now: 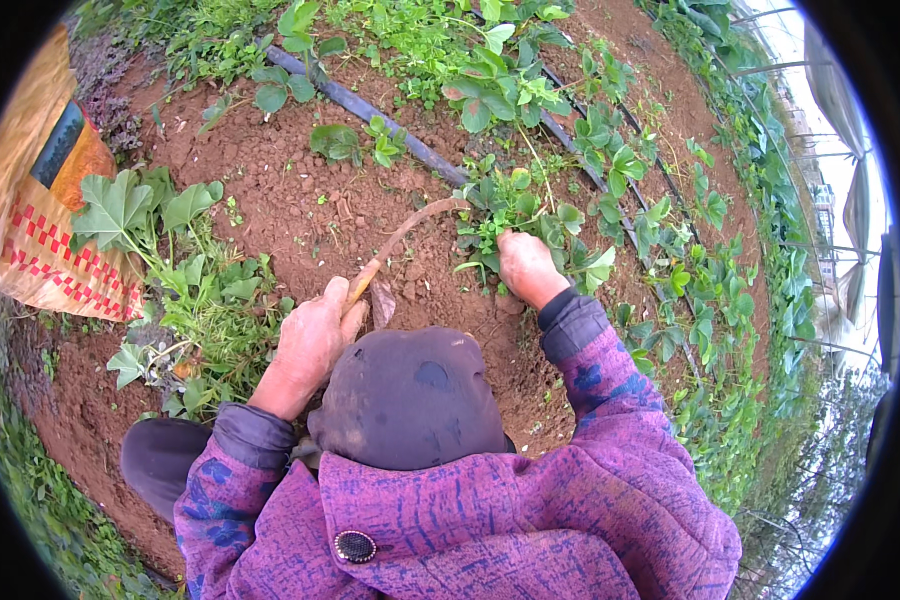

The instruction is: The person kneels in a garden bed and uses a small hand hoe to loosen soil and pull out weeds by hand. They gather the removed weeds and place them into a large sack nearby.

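Note:
My left hand [313,341] is closed round the wooden handle of a sickle [412,227]. The sickle's narrow, rusty-looking curved blade reaches right across the bare soil, and its tip disappears at the edge of a leafy clump [506,195]. At that clump's near side, my right hand [526,262] has its fingers bent tightly on low green leaves and stems. Foliage hides those fingertips. Strawberry-like plants [480,97] with broad, toothed leaves grow just beyond, some with browned patches.
Dark irrigation pipes [367,109] run diagonally through the bed. To the left lies a heap of pulled greenery [210,300] beside a printed woven sack [52,247]. My bent knee [412,397] is close below the sickle handle. Greenhouse-like framing [825,154] stands at the far right.

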`<state>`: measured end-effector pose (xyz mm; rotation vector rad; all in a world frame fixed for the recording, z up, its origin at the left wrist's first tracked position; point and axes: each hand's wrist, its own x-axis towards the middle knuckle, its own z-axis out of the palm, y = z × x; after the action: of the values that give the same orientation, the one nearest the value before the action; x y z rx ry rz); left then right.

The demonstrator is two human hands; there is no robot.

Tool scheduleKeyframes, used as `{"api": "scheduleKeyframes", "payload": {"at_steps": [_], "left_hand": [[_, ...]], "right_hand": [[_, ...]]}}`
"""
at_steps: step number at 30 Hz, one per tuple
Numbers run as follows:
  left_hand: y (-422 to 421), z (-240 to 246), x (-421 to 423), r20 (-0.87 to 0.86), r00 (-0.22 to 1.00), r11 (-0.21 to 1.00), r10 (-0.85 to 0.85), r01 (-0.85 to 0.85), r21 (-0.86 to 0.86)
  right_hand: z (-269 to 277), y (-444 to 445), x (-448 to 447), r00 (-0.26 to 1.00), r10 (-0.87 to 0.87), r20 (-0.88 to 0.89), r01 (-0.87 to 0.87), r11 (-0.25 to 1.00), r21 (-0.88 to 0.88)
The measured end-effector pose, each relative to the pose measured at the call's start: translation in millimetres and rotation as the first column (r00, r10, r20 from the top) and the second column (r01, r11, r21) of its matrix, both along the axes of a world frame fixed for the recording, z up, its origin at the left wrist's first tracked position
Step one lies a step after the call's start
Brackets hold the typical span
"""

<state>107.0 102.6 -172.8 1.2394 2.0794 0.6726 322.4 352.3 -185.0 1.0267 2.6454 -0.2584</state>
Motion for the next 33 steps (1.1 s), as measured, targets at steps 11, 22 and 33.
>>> {"api": "scheduleKeyframes", "payload": {"at_steps": [11,22,33], "left_hand": [[-3.6,5.7,-3.9,0.018,1.000,1.000,-0.025,0.025,-0.006],[7.0,-0.2,-6.8,0.114,0.993,1.000,-0.008,0.005,0.022],[-1.2,-1.9,-9.1,0.074,0.997,0.997,-0.014,0.008,0.077]], "right_hand": [[-29.6,2.8,43.3,0.702,-0.438,-0.561,0.379,0.897,-0.227],[17.3,-21.1,51.7,0.686,-0.559,-0.464,0.355,0.815,-0.457],[2.3,15.4,5.4,0.991,-0.012,-0.134,-0.002,0.994,-0.107]]}}
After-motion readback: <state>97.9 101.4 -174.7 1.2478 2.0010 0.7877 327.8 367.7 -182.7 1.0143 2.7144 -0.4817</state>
